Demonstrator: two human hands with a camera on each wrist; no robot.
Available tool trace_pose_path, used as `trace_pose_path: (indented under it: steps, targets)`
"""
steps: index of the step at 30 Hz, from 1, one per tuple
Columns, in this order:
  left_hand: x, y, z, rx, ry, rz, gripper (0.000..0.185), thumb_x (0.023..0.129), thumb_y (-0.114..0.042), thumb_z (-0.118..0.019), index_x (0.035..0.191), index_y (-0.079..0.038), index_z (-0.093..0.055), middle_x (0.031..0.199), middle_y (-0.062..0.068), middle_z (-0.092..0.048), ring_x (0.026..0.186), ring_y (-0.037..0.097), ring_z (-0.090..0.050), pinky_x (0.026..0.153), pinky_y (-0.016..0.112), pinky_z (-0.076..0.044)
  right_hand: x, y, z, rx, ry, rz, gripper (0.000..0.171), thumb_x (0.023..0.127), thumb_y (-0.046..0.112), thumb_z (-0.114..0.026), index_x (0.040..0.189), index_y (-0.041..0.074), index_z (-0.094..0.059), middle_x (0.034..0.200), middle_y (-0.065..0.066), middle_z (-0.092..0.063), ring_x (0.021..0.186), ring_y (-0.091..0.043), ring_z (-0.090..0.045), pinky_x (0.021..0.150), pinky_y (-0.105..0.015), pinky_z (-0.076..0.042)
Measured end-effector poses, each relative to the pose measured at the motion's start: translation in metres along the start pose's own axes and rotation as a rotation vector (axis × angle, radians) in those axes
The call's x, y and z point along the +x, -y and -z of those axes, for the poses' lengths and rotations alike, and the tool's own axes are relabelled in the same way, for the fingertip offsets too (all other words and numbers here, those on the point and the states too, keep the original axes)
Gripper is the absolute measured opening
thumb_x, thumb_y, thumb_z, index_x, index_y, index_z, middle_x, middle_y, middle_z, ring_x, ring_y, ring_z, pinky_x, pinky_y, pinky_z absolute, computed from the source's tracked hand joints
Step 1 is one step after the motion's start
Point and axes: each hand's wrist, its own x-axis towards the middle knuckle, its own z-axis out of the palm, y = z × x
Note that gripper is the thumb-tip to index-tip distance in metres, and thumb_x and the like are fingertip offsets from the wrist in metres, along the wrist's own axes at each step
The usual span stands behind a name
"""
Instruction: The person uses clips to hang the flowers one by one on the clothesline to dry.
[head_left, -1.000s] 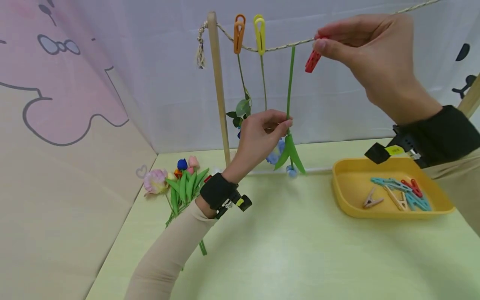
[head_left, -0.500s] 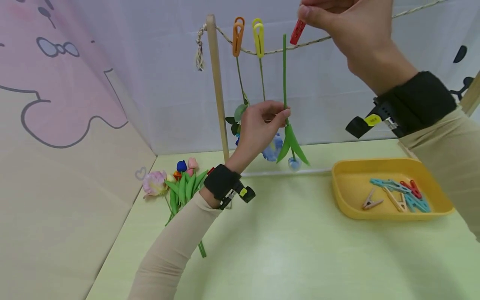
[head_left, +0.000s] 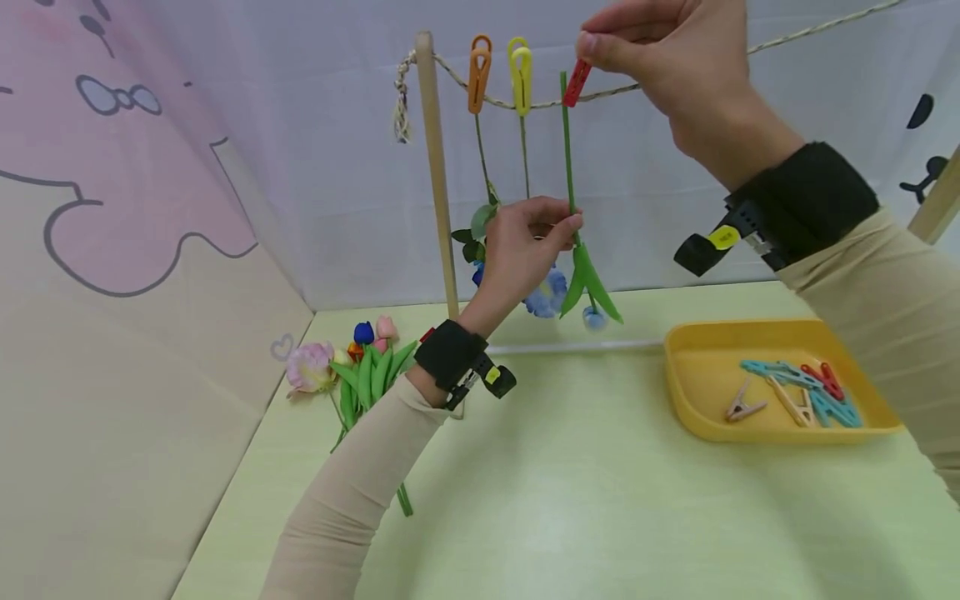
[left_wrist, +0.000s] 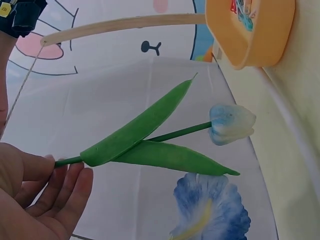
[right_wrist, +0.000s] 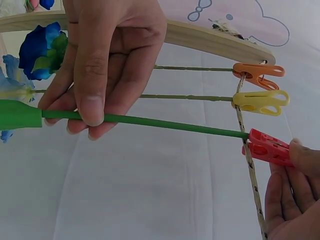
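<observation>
My left hand [head_left: 528, 242] pinches the green stem [head_left: 567, 158] of an upside-down pale blue tulip [left_wrist: 231, 123], holding it up against the rope line [head_left: 600, 89]. My right hand [head_left: 660, 50] pinches a red clothespin [head_left: 576, 83] at the rope, where the stem's top end [right_wrist: 235, 133] meets it. The right wrist view shows the red clothespin [right_wrist: 267, 148] on the rope beside the stem tip. An orange clothespin [head_left: 478, 73] and a yellow clothespin [head_left: 519, 70] hold two other stems on the line.
A wooden post [head_left: 437, 175] carries the rope's left end. A yellow tray [head_left: 701, 375] with several clothespins sits at the right on the table. A bunch of artificial flowers [head_left: 360, 367] lies at the left by the wall. A blue flower [left_wrist: 210, 212] hangs behind the tulip.
My right hand has moved left and up along the rope, bringing the red clothespin to the stem's top end. My left hand has raised the tulip slightly.
</observation>
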Motion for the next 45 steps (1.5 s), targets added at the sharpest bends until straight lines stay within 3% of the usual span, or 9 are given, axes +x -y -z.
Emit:
trace_pose_path:
  steps: [12,27,33,37,45]
  targets:
    - [0.001,0.002,0.0,-0.022,0.005,0.012,0.017,0.097,-0.009,-0.072,0.111,0.001,-0.076,0.097,0.013,-0.076,0.079,0.022,-0.072,0.076,0.029,-0.062,-0.001,-0.003,-0.006,-0.099,0.035,0.058,0.028,0.084,0.015,-0.083,0.107,0.0,-0.079,0.097,0.005,-0.076,0.101,-0.014,-0.071,0.1,-0.022,-0.051]
    - [0.0,0.005,0.002,0.012,0.021,0.013,0.018,0.098,-0.01,-0.071,0.113,0.0,-0.075,0.099,0.011,-0.076,0.08,0.022,-0.073,0.074,0.026,-0.06,-0.001,-0.007,-0.005,-0.115,0.116,0.092,0.021,0.086,0.011,-0.082,0.105,0.004,-0.08,0.1,0.001,-0.077,0.1,-0.018,-0.069,0.1,-0.023,-0.052]
    - [-0.003,0.006,0.006,0.09,0.033,0.028,0.021,0.1,-0.012,-0.07,0.118,-0.003,-0.074,0.106,0.009,-0.075,0.088,0.017,-0.072,0.079,0.023,-0.057,-0.004,-0.007,-0.001,-0.163,0.122,0.105,0.019,0.089,0.014,-0.081,0.107,0.007,-0.08,0.107,-0.001,-0.076,0.103,-0.015,-0.07,0.103,-0.023,-0.05]
    - [-0.008,0.005,0.009,0.143,0.025,-0.011,0.022,0.1,-0.01,-0.068,0.12,-0.003,-0.073,0.11,0.009,-0.074,0.092,0.015,-0.072,0.085,0.019,-0.055,-0.008,-0.007,0.002,-0.227,0.103,0.139,0.023,0.091,0.015,-0.079,0.111,0.005,-0.078,0.111,-0.001,-0.076,0.106,-0.012,-0.071,0.104,-0.023,-0.05]
    - [-0.032,0.01,0.022,0.201,0.016,-0.183,0.018,0.099,-0.005,-0.067,0.115,0.0,-0.073,0.108,0.01,-0.075,0.09,0.015,-0.073,0.082,0.02,-0.057,-0.024,-0.005,0.015,-0.421,-0.037,0.239,0.027,0.096,0.023,-0.075,0.118,0.008,-0.077,0.119,0.001,-0.075,0.111,-0.007,-0.069,0.104,-0.021,-0.049]
